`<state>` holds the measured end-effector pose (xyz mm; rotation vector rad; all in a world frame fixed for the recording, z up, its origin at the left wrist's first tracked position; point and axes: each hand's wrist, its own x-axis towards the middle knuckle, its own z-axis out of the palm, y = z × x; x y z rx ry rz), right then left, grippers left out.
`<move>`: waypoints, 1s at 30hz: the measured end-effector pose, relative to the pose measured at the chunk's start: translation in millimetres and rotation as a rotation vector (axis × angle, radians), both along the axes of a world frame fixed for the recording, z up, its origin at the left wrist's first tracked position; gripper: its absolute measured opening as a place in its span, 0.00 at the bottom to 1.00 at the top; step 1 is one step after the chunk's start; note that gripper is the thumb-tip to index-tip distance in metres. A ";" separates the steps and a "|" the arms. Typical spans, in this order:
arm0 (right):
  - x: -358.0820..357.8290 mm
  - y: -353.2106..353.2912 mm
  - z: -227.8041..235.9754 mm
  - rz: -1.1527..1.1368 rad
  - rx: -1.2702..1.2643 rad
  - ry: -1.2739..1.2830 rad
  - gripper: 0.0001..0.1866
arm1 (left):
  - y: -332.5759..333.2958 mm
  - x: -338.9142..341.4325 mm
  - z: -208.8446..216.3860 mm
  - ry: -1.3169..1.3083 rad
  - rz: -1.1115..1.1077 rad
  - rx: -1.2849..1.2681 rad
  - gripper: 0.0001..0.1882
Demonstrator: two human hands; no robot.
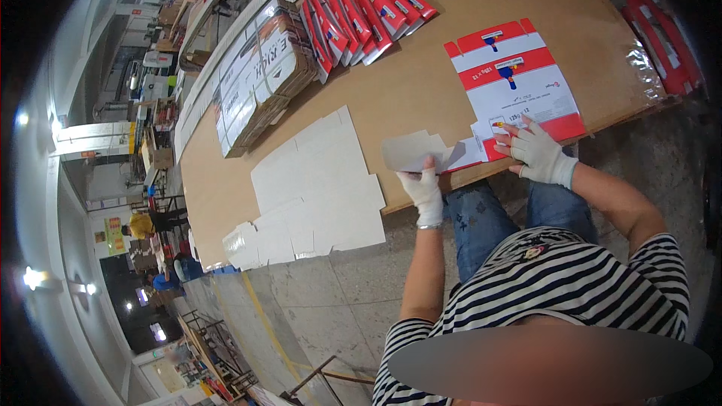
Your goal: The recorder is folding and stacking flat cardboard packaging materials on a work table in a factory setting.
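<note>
A flat red-and-white printed carton blank [553, 94] lies at the right front of the table, printed side up. Its left end is bent upward, and the plain greyish inside of that panel [406, 152] shows. My left hand [423, 197], in a white fingerless glove, is closed on the panel's near edge, with the thumb on the side facing me. My right hand [541, 154], gloved likewise, rests on the blank's near edge with its fingers spread.
Plain white blanks [316, 188] lie left of my left hand, reaching the table's [410, 90] near edge. Behind them sits a strapped bundle of cardboard [263, 68]. Several red-and-white folded cartons [361, 19] overlap at the back. Red packages [658, 37] stand beyond the right edge.
</note>
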<state>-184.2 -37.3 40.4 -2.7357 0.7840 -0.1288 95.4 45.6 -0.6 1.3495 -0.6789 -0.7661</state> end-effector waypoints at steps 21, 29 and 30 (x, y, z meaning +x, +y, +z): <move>-8.3 -12.2 -20.3 0.093 -0.364 -0.042 0.21 | -16.0 -38.3 20.7 -1.519 -0.521 0.275 0.40; -9.9 -4.7 -27.8 0.064 -0.384 -0.031 0.21 | -15.4 -49.6 30.1 -1.557 -0.552 0.416 0.38; -8.9 -3.4 -28.2 0.067 -0.380 -0.034 0.21 | -14.5 -49.3 30.4 -1.557 -0.553 0.422 0.38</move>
